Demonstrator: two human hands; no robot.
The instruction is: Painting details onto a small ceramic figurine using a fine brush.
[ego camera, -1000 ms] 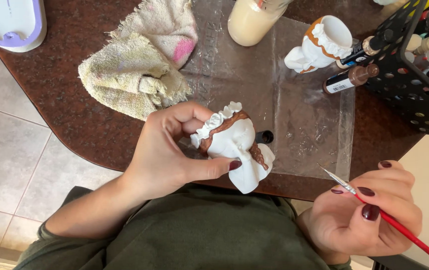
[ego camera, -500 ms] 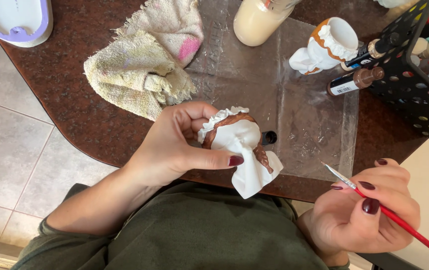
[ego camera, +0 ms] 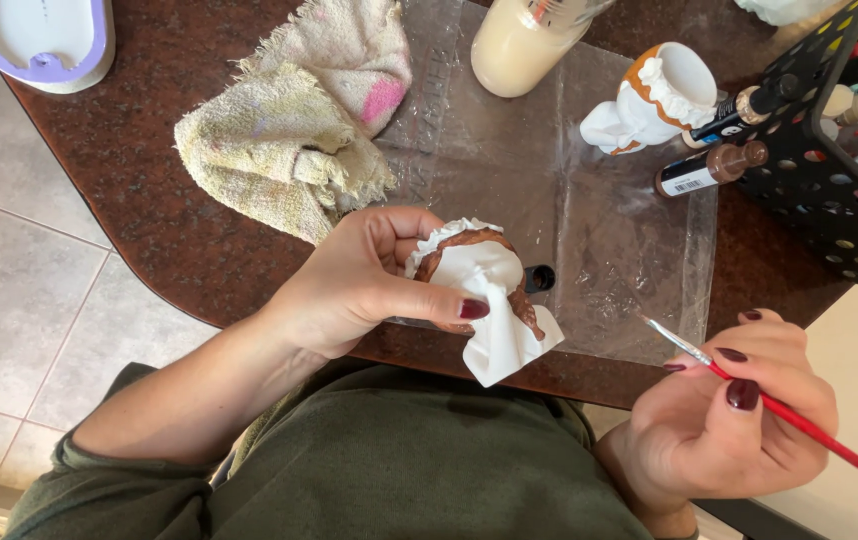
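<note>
My left hand grips a small white ceramic figurine with brown painted parts and a frilled white rim, held over the near edge of the brown table. Off to the right, my right hand pinches a thin red-handled paintbrush, its fine tip pointing up-left, apart from the figurine. A second white and orange ceramic figurine lies on the clear plastic sheet farther back.
A stained yellow-pink rag lies left of the sheet. A jar of cream liquid stands at the back. Brown paint bottles lie by a black perforated rack of bottles. A white and purple tray sits far left.
My left hand has turned and lowered the figurine a little toward me. My right hand with the brush has stayed almost still.
</note>
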